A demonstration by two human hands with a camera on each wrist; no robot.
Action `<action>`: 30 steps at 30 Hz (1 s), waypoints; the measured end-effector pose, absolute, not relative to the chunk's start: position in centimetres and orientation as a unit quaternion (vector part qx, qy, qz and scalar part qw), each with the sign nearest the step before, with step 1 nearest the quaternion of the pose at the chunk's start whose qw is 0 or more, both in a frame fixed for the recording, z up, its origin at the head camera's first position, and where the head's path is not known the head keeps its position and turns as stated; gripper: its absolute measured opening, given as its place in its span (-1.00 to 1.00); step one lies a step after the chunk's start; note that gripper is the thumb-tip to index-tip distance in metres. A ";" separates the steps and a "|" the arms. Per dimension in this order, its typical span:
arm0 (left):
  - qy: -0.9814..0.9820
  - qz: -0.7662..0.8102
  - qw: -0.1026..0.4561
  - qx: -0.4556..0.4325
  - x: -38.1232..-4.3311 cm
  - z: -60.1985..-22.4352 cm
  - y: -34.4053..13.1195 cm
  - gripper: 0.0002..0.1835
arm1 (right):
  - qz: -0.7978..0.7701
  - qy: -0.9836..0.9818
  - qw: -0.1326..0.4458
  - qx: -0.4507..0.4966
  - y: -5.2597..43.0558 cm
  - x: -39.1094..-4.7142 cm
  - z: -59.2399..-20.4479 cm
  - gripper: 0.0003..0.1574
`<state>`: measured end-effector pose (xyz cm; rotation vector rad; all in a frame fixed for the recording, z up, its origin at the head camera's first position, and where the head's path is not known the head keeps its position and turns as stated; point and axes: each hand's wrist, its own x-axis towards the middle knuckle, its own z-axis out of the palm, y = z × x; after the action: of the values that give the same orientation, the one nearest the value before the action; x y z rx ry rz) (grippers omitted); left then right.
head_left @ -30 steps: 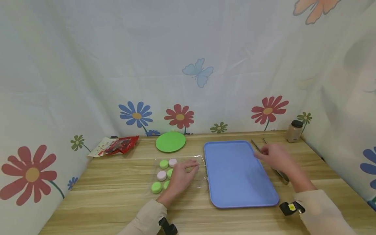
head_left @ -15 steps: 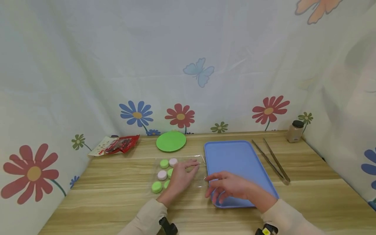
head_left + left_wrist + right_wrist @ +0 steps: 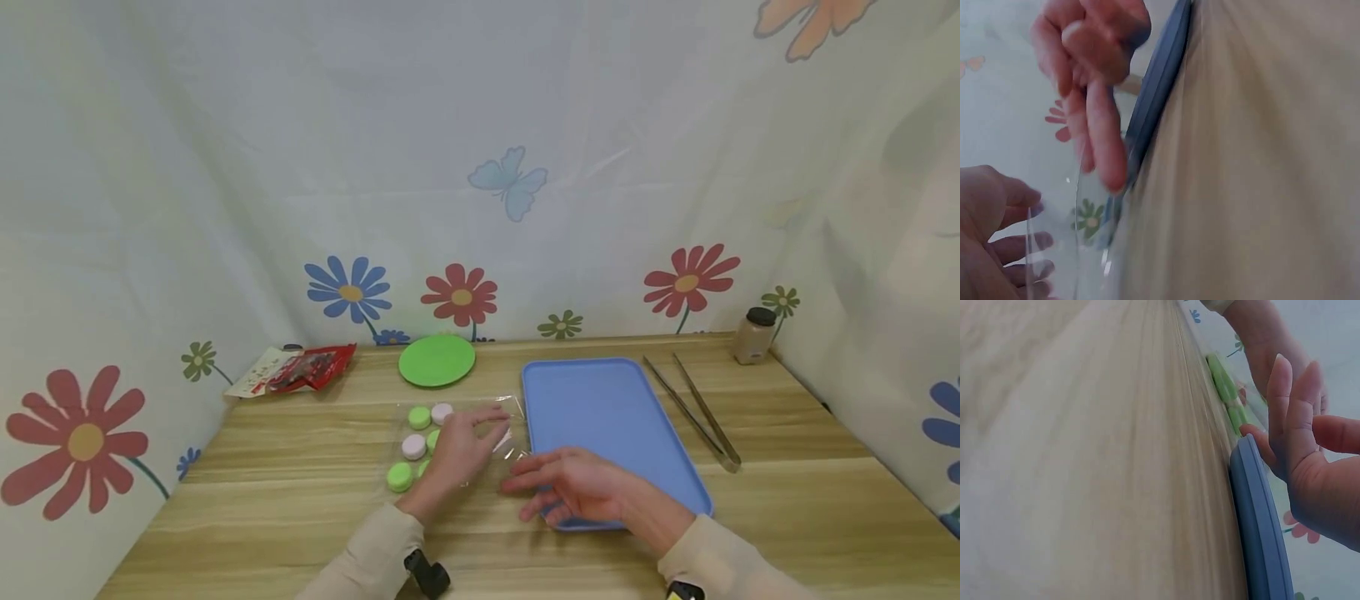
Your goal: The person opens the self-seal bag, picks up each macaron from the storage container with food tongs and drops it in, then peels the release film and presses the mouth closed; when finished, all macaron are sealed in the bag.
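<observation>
Green and pale pink macarons (image 3: 414, 447) lie in a clear plastic box (image 3: 507, 405), partly hidden by my left hand (image 3: 461, 450). In the left wrist view, that left hand (image 3: 988, 231) grips the edge of the clear plastic, its thumb at the edge and fingers showing through. My right hand (image 3: 581, 487) hovers over the near left corner of the blue tray (image 3: 607, 408), holding nothing. Its fingers spread toward the box, and in the right wrist view the right hand (image 3: 1316, 469) shows them extended beside the tray rim (image 3: 1254, 506).
A green round plate (image 3: 437, 361) sits behind the box. Metal tongs (image 3: 697, 412) lie spread to the right of the tray, with a black-lidded jar (image 3: 753, 336) beyond. A red and white snack bag (image 3: 296, 372) is at the back left. Patterned curtain encloses the wooden table (image 3: 300, 467).
My right hand has come from beside the tongs leftward across the tray, to its near left corner close to the box. The left hand has stayed nearly still at the plastic.
</observation>
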<state>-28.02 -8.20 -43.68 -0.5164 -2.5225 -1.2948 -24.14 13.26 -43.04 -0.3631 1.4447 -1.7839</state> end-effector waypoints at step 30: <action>-0.901 -0.316 -0.235 -0.184 -33.0 -41.6 -18.2 -0.74 | -0.511 0.772 0.271 -0.264 15.5 -26.5 -39.2 -0.54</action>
<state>-33.01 -18.25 -41.59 -0.6837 -3.3496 -1.1754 -26.48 15.47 -39.21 -0.7114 2.0793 -1.3753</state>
